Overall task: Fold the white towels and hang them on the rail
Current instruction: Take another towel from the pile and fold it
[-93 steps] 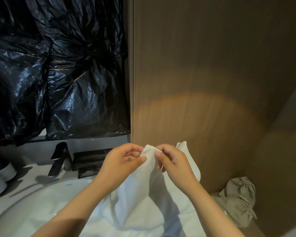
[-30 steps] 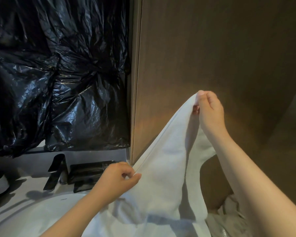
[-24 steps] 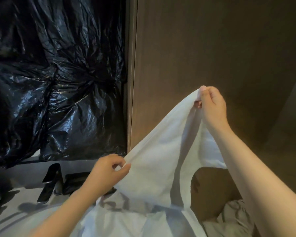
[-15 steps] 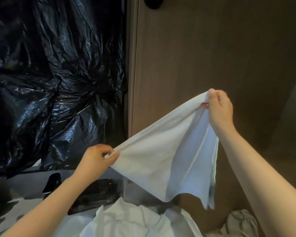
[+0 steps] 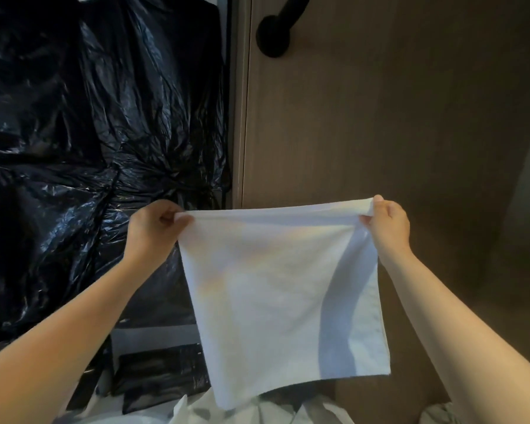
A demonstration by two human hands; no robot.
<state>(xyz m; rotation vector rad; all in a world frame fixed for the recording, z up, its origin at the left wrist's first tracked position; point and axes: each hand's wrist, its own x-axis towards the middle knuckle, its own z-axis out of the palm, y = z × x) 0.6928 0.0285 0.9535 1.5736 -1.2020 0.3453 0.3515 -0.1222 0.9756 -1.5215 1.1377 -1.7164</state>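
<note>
While we hold the white towel [image 5: 282, 295] up flat in the air, our left hand [image 5: 153, 231] pinches its top-left corner and our right hand [image 5: 386, 228] pinches its top-right corner. The top edge runs level between the grips and the cloth hangs straight down below both. The rail [image 5: 273, 35] (only its black mount and a stub show) sits well above that edge on the wood panel [image 5: 380, 117], about midway between the hands, so neither is nearer. Our read: fold side to side first, then lift. More white cloth [image 5: 196, 413] lies below the hem.
</note>
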